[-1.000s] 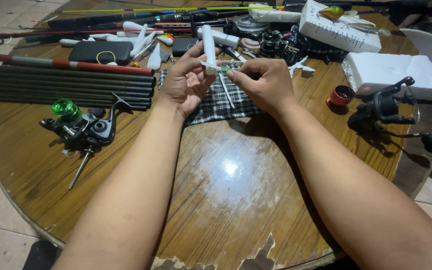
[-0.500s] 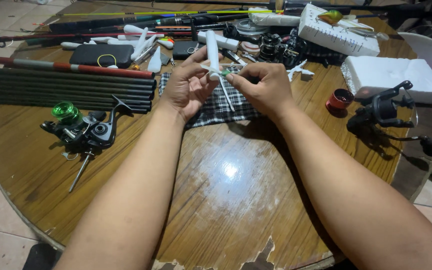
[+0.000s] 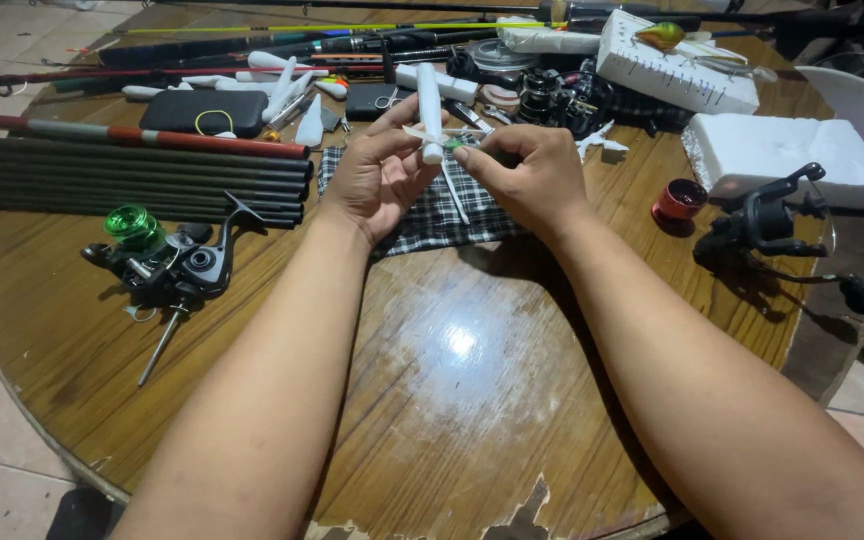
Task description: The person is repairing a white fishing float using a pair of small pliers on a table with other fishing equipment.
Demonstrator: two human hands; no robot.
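Left hand [image 3: 377, 180]: raised above table centre, thumb and fingers pinched on white, stick-shaped foam float [image 3: 429, 108], kept upright, presumably to leave its lower end free for work.

Right hand [image 3: 532, 180]: opposite, fingertips closed narrowly on a small green-tipped piece at the float's lower end; exact contact too small to tell. Thin pale stem [image 3: 455, 195] slanting down from float between both hands.

Black-and-white checked cloth [image 3: 432, 215]: directly beneath hands, likely as a catch-mat for small parts.

Round brown wooden table [image 3: 452, 400]: near half bare, glossy, veneer chipped at front edge.

Bundle of dark rod sections with one red-and-white banded section [image 3: 132, 170]: laid parallel at left, out of reach zone.

Black spinning reel with green spool [image 3: 167, 265]: left, just below bundle, handle toward edge.

Second black spinning reel [image 3: 772, 225]: right, near table rim.

Small red cap [image 3: 679, 200]: just beside right forearm side, apart from reel.

White foam blocks [image 3: 787, 155]: far right; one farther back bearing a yellow-green lure [image 3: 664, 35].

Spare white floats [image 3: 287, 85] and black flat case [image 3: 202, 112]: far side, grouped within arm's reach.
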